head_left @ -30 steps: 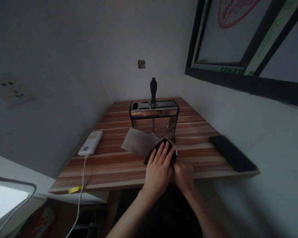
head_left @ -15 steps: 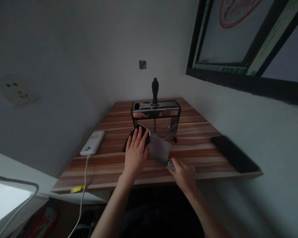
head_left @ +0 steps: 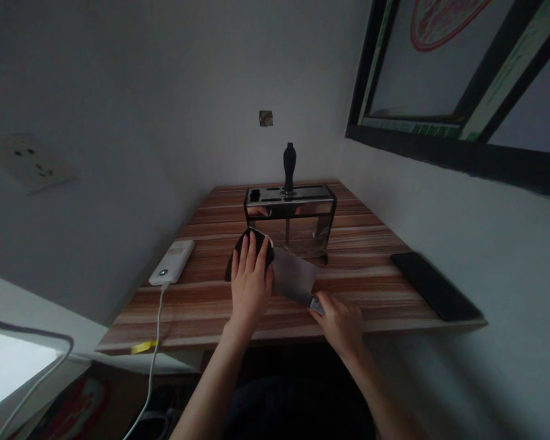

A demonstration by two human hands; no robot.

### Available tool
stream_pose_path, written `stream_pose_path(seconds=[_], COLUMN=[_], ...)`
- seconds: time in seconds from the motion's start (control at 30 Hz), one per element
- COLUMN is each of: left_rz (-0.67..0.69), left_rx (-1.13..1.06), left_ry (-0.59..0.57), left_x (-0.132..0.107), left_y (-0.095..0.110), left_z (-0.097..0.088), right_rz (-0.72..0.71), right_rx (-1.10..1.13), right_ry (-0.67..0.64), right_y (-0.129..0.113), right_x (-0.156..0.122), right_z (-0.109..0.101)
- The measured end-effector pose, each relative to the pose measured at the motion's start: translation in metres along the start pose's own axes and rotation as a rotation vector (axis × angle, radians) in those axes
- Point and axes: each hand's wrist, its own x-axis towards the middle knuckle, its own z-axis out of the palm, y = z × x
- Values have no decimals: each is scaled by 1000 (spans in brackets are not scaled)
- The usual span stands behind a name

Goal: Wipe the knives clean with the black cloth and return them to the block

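My right hand (head_left: 338,319) is closed round the grey handle (head_left: 316,304) of a cleaver. The cleaver's broad grey blade (head_left: 294,275) points left and away from me, low over the table. My left hand (head_left: 251,269) lies over a black piece with a pale rim (head_left: 239,247), fingers long across its top and thumb along its right side. Most of this piece is hidden under the hand, and I cannot tell its kind. The blade's far end meets it near my left thumb. Just behind stands a knife block (head_left: 289,211) with clear sides.
A black-handled tool (head_left: 289,166) stands in the block. On the table's left lies a white power bank (head_left: 172,263) with a white cable (head_left: 154,348) hanging over the front edge. A black phone (head_left: 433,286) lies at the right edge. Walls close in on both sides of the wooden table (head_left: 187,318).
The black piece under my left hand has tilted a little, and its top outline now looks rounder. The cleaver and my right hand are almost still. The whole view has shifted slightly.
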Motion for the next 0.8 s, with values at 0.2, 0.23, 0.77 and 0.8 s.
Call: stream_pose_path(seconds=[0.2, 0.23, 0.77, 0.8], left_rz=[88, 109, 235, 231], left_rx=[-36, -44, -250, -270], left_ry=[-81, -99, -206, -208], left_x=[-15, -18, -46, -48], left_y=[29, 35, 85, 87], left_z=[3, 4, 17, 18], right_rz=[20, 22, 55, 60], right_rx=[19, 19, -67, -61], right_ry=[-57, -71, -176, -162], right_y=[-1, -2, 2, 2], right_x=[2, 2, 1, 0], right_z=[-5, -6, -2, 0])
